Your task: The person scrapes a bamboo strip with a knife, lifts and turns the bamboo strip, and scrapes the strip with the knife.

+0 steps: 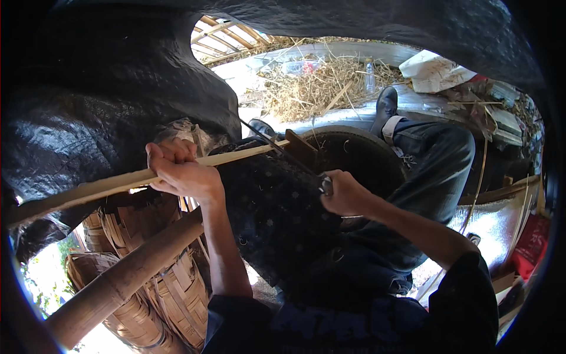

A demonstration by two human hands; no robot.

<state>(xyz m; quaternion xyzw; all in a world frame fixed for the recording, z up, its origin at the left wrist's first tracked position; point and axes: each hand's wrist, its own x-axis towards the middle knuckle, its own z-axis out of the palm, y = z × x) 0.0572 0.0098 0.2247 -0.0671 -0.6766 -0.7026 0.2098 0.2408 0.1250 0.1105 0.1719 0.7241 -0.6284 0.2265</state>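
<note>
Long strip, pale yellow, straight, narrow, darker toward left end; held aslant over far edge of dark cloth on lap; left hand closed round it; right hand closed on knife; blade crosses strip near right tip, contact I can't tell.

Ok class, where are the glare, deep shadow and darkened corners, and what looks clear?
Head view: white glare left of the straw pile; deep shadow over the dark cloth at the lap; rounded black corners; left hand and pale strip reasonably clear.
</note>
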